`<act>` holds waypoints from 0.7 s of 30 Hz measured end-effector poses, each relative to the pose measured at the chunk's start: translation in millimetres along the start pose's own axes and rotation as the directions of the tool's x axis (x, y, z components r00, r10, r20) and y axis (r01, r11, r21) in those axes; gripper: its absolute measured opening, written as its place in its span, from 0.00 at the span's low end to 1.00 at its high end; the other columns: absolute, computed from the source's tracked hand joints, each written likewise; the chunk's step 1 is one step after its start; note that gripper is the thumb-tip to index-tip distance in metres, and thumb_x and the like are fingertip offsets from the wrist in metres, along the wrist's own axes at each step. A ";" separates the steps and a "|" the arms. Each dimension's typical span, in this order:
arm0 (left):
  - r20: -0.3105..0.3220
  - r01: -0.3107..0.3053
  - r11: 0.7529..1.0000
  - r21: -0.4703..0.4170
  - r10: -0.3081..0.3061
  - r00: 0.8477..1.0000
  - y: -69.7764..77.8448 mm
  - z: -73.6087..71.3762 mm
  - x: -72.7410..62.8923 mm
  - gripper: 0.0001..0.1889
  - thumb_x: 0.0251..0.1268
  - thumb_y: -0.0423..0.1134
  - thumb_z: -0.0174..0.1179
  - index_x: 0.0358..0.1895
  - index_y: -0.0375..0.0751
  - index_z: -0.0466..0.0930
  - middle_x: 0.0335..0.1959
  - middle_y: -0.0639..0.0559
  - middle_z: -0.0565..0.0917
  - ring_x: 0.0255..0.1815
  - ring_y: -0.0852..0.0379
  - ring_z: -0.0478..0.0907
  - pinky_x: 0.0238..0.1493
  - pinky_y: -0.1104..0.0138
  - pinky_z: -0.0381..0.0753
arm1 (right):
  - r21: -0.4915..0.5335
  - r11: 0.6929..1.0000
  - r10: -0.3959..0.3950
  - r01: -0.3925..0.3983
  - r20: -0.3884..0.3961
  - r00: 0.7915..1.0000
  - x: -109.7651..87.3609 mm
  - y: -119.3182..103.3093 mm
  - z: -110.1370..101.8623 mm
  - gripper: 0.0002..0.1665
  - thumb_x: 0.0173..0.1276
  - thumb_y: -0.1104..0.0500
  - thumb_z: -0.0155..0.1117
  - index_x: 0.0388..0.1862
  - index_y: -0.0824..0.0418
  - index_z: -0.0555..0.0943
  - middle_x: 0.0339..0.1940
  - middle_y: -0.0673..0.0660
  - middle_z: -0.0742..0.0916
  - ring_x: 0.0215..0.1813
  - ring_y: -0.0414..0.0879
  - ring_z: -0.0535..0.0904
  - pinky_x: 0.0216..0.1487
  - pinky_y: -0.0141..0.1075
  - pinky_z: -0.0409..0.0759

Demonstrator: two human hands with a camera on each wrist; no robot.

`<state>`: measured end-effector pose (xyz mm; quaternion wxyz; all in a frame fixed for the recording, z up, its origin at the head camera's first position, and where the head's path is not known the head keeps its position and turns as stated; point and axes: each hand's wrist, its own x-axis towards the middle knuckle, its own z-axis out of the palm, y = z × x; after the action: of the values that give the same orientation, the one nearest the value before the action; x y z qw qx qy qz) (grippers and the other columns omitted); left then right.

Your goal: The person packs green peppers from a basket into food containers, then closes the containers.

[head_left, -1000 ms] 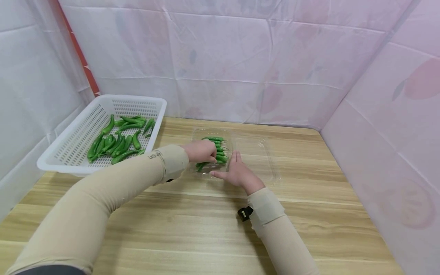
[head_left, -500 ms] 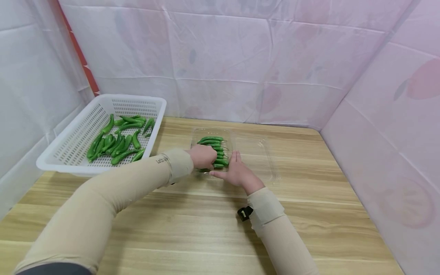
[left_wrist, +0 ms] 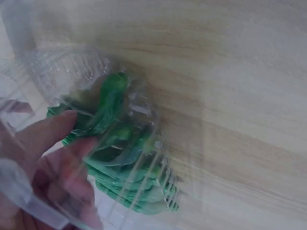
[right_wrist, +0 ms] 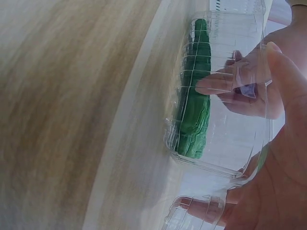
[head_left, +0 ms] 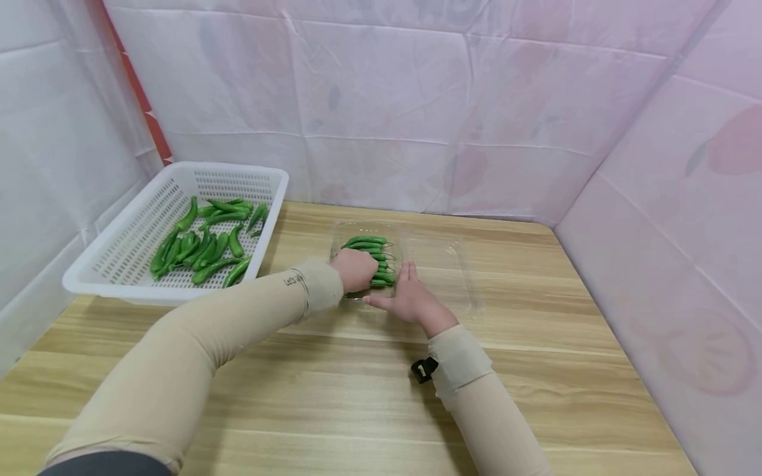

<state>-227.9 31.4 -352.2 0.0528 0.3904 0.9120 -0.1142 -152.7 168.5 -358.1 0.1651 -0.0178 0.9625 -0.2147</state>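
Note:
A clear plastic clamshell box (head_left: 339, 231) lies unfolded on the table, with a row of green chili peppers (head_left: 369, 240) side by side in its left half. My left hand (head_left: 355, 270) reaches down into that half. In the left wrist view, its thumb and index finger pinch a green chili pepper (left_wrist: 112, 96) at the row's near end; the pinched end is partly hidden by the fingers. My right hand (head_left: 411, 297) rests against the box's right and front sides, its fingers straight and together, its thumb stretched along the front rim (right_wrist: 283, 67).
A white perforated basket (head_left: 276, 192) with several loose green chili peppers (head_left: 202, 251) stands at the left on the wooden table (head_left: 333, 396). The box's clear lid (head_left: 440, 264) lies flat to the right. Patterned cloth walls (head_left: 381, 99) enclose the back and sides.
My left hand has moved slightly to the right and toward me, then a little back up over the pepper row. A pepper at the row's near end has been straightened rightward. My right hand stays put.

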 end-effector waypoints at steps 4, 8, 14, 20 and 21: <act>-0.008 0.008 1.000 -0.012 -0.008 1.000 1.6 -0.3 -2.5 0.08 0.61 0.45 0.59 0.32 0.46 0.82 0.28 0.52 0.83 0.25 0.59 0.78 0.27 0.61 0.82 | 0.004 1.000 0.002 -0.002 0.002 1.000 0.2 0.5 -0.4 0.74 0.51 0.22 0.52 0.71 0.71 0.32 0.73 0.69 0.39 0.73 0.61 0.44 0.68 0.49 0.55; 0.005 -0.001 1.000 -0.025 0.001 1.000 1.4 -10.7 -6.0 0.08 0.59 0.46 0.61 0.33 0.46 0.82 0.29 0.53 0.83 0.26 0.59 0.78 0.28 0.60 0.82 | 0.019 1.000 0.007 -0.007 0.014 1.000 -1.1 2.8 -0.9 0.73 0.52 0.22 0.52 0.71 0.71 0.32 0.73 0.69 0.39 0.73 0.60 0.43 0.68 0.49 0.55; -0.009 0.011 0.999 -0.046 -0.012 1.000 -15.8 -51.8 -21.0 0.10 0.60 0.46 0.62 0.36 0.43 0.82 0.32 0.51 0.83 0.31 0.56 0.79 0.33 0.60 0.81 | 0.043 0.999 0.011 -0.011 0.000 1.000 -3.6 8.9 -2.4 0.74 0.52 0.23 0.54 0.71 0.72 0.31 0.73 0.69 0.38 0.72 0.62 0.43 0.68 0.50 0.52; -0.011 0.050 0.988 -0.149 -0.053 0.999 -50.3 -87.9 -48.1 0.07 0.62 0.40 0.60 0.35 0.39 0.81 0.30 0.49 0.81 0.31 0.53 0.78 0.32 0.61 0.80 | 0.051 0.999 0.010 -0.009 -0.008 1.000 -7.2 16.2 -5.3 0.71 0.55 0.26 0.55 0.71 0.72 0.31 0.73 0.70 0.38 0.72 0.63 0.41 0.69 0.50 0.50; -0.014 0.060 0.985 -0.160 -0.063 0.998 -56.7 -91.4 -51.8 0.07 0.62 0.39 0.60 0.34 0.39 0.81 0.29 0.49 0.81 0.30 0.53 0.78 0.32 0.61 0.80 | 0.050 0.999 0.009 -0.009 -0.008 1.000 -7.7 17.1 -6.0 0.71 0.55 0.26 0.55 0.71 0.72 0.31 0.73 0.70 0.38 0.72 0.62 0.40 0.69 0.50 0.50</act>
<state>-233.9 -20.0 -244.6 0.0719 0.3575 0.9303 -0.0386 -146.7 187.3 -357.7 0.1625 -0.0084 0.9576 -0.2379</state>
